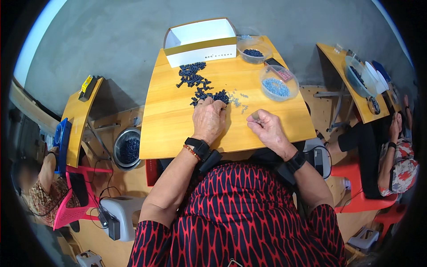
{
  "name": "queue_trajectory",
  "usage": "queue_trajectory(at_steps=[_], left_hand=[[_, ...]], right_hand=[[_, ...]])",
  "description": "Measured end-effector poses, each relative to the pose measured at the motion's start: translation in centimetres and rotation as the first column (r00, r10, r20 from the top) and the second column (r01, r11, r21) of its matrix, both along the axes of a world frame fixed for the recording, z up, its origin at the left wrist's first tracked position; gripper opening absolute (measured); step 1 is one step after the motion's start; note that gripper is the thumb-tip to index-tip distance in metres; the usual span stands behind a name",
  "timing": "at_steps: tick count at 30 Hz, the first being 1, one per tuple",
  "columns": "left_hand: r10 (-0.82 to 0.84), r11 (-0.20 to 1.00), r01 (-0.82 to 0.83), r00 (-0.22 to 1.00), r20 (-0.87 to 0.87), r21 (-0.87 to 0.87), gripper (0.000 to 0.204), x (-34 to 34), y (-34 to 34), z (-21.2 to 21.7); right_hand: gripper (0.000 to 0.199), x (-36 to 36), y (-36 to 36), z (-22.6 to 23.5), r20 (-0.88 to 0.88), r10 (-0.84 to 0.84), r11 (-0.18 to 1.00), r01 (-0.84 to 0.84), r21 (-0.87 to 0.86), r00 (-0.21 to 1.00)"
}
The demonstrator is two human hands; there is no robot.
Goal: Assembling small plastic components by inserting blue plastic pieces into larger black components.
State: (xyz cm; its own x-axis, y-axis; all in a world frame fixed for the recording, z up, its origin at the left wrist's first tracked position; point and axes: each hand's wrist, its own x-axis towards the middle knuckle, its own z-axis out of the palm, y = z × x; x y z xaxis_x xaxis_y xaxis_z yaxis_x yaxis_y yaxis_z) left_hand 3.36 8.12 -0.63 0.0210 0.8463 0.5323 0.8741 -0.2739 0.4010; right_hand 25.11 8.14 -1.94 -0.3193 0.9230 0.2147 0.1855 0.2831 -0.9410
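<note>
My left hand (209,119) reaches into a pile of small dark blue pieces (219,96) on the wooden table (169,129). Its fingers are bent and drawn together, with the tips partly hidden among the pieces. To its right, my right hand (269,130) is held just above the tabletop, thumb and forefinger pinched together. Whatever lies in that pinch is too small to make out. Between and beyond the hands, thin clear or silvery bits (238,100) are scattered. A looser heap of the same dark pieces (192,74) spreads farther back.
A white and gold open box (201,53) stands at the back. On the right are a bowl of pale blue bits (276,87), a bowl of dark pieces (253,53) and a dark red device (280,71). A metal basin (127,149) sits left of the table. People sit at both sides.
</note>
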Motion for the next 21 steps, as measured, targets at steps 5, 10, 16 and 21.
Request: queue_trajectory(at_steps=[5, 10, 16, 21], left_hand=[[-0.001, 0.998, 0.001, 1.000, -0.001, -0.063, 0.004, -0.19, -0.49, -0.28], [0.031, 0.999, -0.030, 0.998, 0.062, -0.020, 0.013, -0.52, -0.53, -0.90], [0.009, 1.000, -0.009, 1.000, -0.015, -0.018, 0.013, -0.05, -0.41, -0.49], [-0.003, 1.000, 0.001, 0.998, -0.059, -0.023, 0.008, 0.16, -0.42, -0.87]], right_hand=[[0.008, 0.12, 0.04, 0.30, 0.062, -0.011, 0.999, 0.009, 0.038, 0.998], [0.008, 0.06, 0.03, 0.20, 0.058, -0.013, 0.999, 0.010, 0.047, 0.998], [0.009, 0.04, -0.07, 0.42, 0.074, -0.017, 0.996, 0.010, 0.083, 0.997], [0.008, 0.15, -0.05, 0.43, 0.067, -0.015, 0.997, 0.009, 0.080, 0.998]])
